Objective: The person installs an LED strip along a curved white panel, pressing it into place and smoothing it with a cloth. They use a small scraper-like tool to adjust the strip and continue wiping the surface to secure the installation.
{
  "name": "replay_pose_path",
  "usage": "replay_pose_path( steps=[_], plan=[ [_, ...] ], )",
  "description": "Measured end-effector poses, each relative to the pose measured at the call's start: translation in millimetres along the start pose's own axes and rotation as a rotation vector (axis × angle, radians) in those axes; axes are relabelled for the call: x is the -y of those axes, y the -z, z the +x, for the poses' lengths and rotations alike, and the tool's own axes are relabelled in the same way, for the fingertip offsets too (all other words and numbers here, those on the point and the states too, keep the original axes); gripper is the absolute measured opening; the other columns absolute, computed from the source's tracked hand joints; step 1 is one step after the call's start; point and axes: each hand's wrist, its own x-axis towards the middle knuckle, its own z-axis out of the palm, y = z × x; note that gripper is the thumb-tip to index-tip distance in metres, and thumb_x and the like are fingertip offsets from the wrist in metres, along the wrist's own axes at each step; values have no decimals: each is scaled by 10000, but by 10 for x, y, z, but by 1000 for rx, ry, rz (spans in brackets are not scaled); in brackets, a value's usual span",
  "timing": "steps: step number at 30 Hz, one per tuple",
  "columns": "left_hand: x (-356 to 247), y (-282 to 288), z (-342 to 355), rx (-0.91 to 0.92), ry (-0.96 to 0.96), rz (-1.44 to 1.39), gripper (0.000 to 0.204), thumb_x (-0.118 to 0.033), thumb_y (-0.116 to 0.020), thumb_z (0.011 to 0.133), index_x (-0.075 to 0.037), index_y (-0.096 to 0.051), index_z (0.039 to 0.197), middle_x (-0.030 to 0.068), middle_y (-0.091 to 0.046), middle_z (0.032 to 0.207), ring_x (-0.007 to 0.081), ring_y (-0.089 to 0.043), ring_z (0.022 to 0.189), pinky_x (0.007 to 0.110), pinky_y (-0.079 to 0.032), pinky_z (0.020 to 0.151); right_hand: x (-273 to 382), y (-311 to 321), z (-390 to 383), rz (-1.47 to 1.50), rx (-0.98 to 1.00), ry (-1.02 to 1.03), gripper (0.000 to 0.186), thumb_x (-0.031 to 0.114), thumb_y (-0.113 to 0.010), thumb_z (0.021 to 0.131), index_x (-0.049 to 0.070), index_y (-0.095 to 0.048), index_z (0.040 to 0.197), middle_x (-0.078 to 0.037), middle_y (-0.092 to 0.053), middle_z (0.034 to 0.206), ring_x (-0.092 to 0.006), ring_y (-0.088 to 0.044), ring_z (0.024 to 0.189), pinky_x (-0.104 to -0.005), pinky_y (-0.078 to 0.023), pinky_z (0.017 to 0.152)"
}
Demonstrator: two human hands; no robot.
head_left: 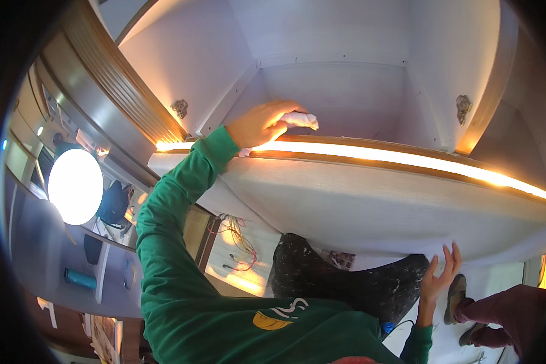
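My left hand (262, 124) is closed around a crumpled white cloth (300, 120), at the lit front edge of an overhead cabinet. Part of the cloth also shows under the hand, by the glowing light strip (370, 149) that runs along this edge. Below the strip is a long, pale, fabric-like panel (358, 197). My right hand (441, 274) is lower down at the right, near the panel's lower edge. Its fingers are spread with nothing in them; whether they touch the panel I cannot tell.
Two metal hinge plates (179, 108) (463, 108) sit on the cabinet's side walls. Loose coloured wires (241, 242) hang below at the left. A bright round lamp (76, 187) and shelves with a teal cylinder (80, 278) stand farther left. Another person's legs (503, 315) are at the lower right.
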Motion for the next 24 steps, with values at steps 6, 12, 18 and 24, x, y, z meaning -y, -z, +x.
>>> replay_pose_path(
  steps=[6, 12, 18, 24],
  plan=[
    [26, -103, -70, 130, 90, -259, 223, -190, -532, 1106, -17, -562, 1243, 152, -712, 1268, 303, -656, 1186, 404, -508, 994, -661, -228, -1692, -283, 72, -512, 334, 129, -614, 1044, 8, -654, 1353, -229, -579, 1442, -413, -523, 1390, -532, -394, 1190],
    [186, 54, 17, 131, 313, -559, 229, -282, -563, 1144, -62, -551, 1209, -4, -585, 1044, 70, -506, 922, 258, -459, 841, -769, -467, -1909, -214, 60, -404, 364, 209, -517, 1078, 0, -649, 1345, -235, -601, 1406, -429, -549, 1330, -539, -414, 1146],
    [283, 103, -32, 272, 167, -351, 181, -178, -625, 1095, -72, -513, 1189, 22, -548, 1078, 101, -509, 997, 265, -465, 927, -862, -423, -1823, -209, 88, -366, 345, 164, -507, 1079, -12, -653, 1337, -224, -623, 1382, -421, -560, 1317, -513, -415, 1146],
    [215, 76, -51, 203, 159, -595, 316, -47, -573, 1063, -11, -594, 1376, 83, -619, 1293, 186, -599, 1240, 352, -480, 1088, -920, -443, -1861, -211, 91, -341, 348, 167, -503, 1081, -19, -646, 1338, -215, -644, 1350, -416, -571, 1295, -511, -422, 1134]
  ],
)
